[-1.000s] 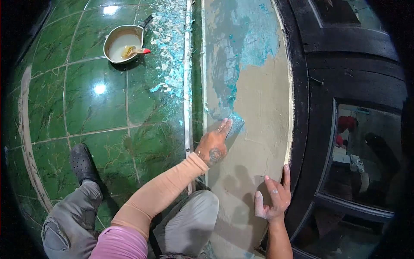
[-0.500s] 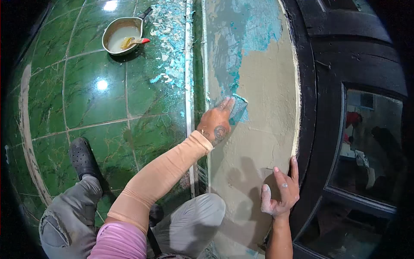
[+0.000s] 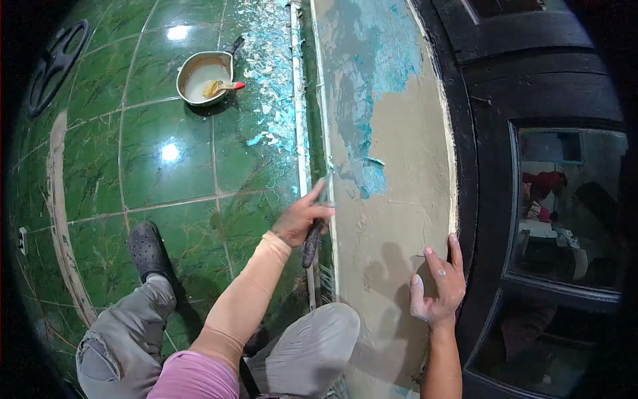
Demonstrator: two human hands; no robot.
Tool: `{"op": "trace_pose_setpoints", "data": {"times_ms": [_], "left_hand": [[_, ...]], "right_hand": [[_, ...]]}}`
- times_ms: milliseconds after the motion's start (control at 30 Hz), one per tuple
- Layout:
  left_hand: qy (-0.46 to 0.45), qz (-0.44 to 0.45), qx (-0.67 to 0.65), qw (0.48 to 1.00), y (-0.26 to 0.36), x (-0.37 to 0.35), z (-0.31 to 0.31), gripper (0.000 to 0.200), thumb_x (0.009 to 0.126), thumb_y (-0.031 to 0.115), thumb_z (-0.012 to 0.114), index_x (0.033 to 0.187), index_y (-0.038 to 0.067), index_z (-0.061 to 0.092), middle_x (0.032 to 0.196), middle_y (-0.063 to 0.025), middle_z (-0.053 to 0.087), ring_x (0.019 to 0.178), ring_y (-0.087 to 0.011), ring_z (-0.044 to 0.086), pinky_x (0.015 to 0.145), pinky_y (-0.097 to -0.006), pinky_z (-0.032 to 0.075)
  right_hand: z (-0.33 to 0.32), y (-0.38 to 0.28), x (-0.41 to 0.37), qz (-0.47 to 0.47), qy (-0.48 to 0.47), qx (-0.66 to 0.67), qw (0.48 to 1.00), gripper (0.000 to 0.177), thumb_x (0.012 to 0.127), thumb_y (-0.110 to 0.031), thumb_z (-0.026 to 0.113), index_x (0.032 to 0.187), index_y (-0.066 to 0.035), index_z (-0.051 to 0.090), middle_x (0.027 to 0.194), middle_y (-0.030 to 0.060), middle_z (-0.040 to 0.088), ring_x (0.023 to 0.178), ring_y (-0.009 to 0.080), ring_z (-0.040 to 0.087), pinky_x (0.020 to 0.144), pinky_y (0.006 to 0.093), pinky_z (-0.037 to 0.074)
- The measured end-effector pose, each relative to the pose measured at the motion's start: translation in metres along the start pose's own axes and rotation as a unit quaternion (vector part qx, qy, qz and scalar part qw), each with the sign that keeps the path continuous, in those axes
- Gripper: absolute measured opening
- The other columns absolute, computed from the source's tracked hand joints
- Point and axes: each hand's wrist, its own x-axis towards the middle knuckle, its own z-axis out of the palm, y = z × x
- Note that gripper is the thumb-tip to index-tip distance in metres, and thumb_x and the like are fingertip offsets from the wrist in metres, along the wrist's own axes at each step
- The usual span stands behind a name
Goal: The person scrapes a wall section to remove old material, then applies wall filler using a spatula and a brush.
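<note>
My left hand (image 3: 302,221) is closed around a scraper with a dark handle (image 3: 310,247), the index finger stretched along its blurred blade. It is beside the pale edge strip between the green tiles and the plastered wall strip (image 3: 399,219). Turquoise paint (image 3: 399,56) still shows on the upper part of that strip, and a small curled flake (image 3: 375,161) stands out from a turquoise patch. My right hand (image 3: 440,289) is open, fingers spread, with its fingertips at the wall strip near the dark door frame. It holds nothing.
On the green tiled floor (image 3: 166,229) stands a saucepan (image 3: 181,81) of cloudy liquid with a red-tipped brush (image 3: 222,87) in it. Paint flakes (image 3: 269,86) litter the tiles nearby. A dark door (image 3: 492,199) with glass panes is on the right. A dark wheel-shaped object (image 3: 58,65) is at upper left.
My left hand has moved left and down with the scraper, off the turquoise patch to the strip's left edge. My right hand stays at the wall. The view has shifted slightly.
</note>
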Motion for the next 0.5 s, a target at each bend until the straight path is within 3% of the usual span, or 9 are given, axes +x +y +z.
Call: {"op": "trace_pose_setpoints", "data": {"times_ms": [67, 167, 267, 400, 433, 500], "left_hand": [[0.038, -0.015, -0.187, 0.982, -0.022, -0.007, -0.026, 0.092, 0.086, 0.003, 0.062, 0.156, 0.015, 0.003, 0.105, -0.0123, 0.058, 0.077, -0.0169, 0.056, 0.061, -0.0313, 0.05], [0.164, -0.03, -0.245, 0.955, -0.038, -0.025, -0.015, 0.1, 0.086, 0.0, 0.061, 0.155, 0.025, -0.007, 0.083, -0.0052, 0.048, 0.066, -0.0186, 0.052, 0.054, -0.034, 0.048], [0.098, -0.046, -0.22, 0.97, -0.075, -0.02, -0.033, 0.105, 0.085, -0.002, 0.06, 0.153, 0.028, -0.014, 0.084, -0.0056, 0.049, 0.066, -0.019, 0.052, 0.052, -0.0351, 0.048], [0.16, -0.024, 0.058, 0.985, -0.031, -0.035, 0.003, 0.093, 0.083, 0.001, 0.061, 0.156, 0.025, 0.01, 0.087, -0.0059, 0.055, 0.065, -0.0194, 0.054, 0.057, -0.0345, 0.05], [0.189, 0.16, 0.307, 0.919, -0.044, -0.023, -0.005, 0.087, 0.079, 0.004, 0.061, 0.155, 0.022, 0.023, 0.097, -0.0101, 0.06, 0.073, -0.0244, 0.058, 0.071, -0.0341, 0.051], [0.139, 0.224, 0.412, 0.872, -0.03, -0.019, -0.001, 0.088, 0.075, 0.007, 0.059, 0.154, 0.018, 0.023, 0.099, -0.0193, 0.063, 0.081, -0.0339, 0.061, 0.081, -0.0389, 0.05]], "right_hand": [[-0.001, -0.002, 0.001, 0.002, -0.003, -0.006, 1.0, 0.045, 0.067, -0.007, 0.064, 0.111, 0.002, 0.067, 0.072, 0.0149, 0.063, 0.078, 0.0317, 0.066, 0.108, 0.0547, 0.04], [-0.002, -0.004, 0.002, -0.004, -0.013, -0.016, 1.0, 0.044, 0.067, -0.007, 0.064, 0.111, 0.002, 0.067, 0.073, 0.0149, 0.063, 0.08, 0.0316, 0.066, 0.109, 0.0545, 0.039], [-0.002, -0.005, 0.004, -0.004, -0.026, -0.026, 0.999, 0.044, 0.067, -0.007, 0.065, 0.11, 0.002, 0.067, 0.074, 0.0149, 0.064, 0.081, 0.0312, 0.066, 0.11, 0.0542, 0.037], [-0.003, -0.006, 0.004, 0.004, -0.044, -0.019, 0.999, 0.043, 0.068, -0.008, 0.063, 0.11, 0.002, 0.066, 0.072, 0.0151, 0.063, 0.08, 0.0334, 0.065, 0.111, 0.0551, 0.035], [-0.003, -0.007, 0.004, 0.008, -0.048, -0.018, 0.999, 0.042, 0.068, -0.008, 0.063, 0.11, 0.002, 0.065, 0.071, 0.0152, 0.063, 0.08, 0.0347, 0.065, 0.111, 0.0556, 0.034], [-0.004, -0.008, 0.006, 0.006, -0.051, -0.026, 0.998, 0.043, 0.069, -0.008, 0.062, 0.11, 0.002, 0.065, 0.071, 0.0152, 0.063, 0.079, 0.0345, 0.065, 0.111, 0.0554, 0.033]]}}
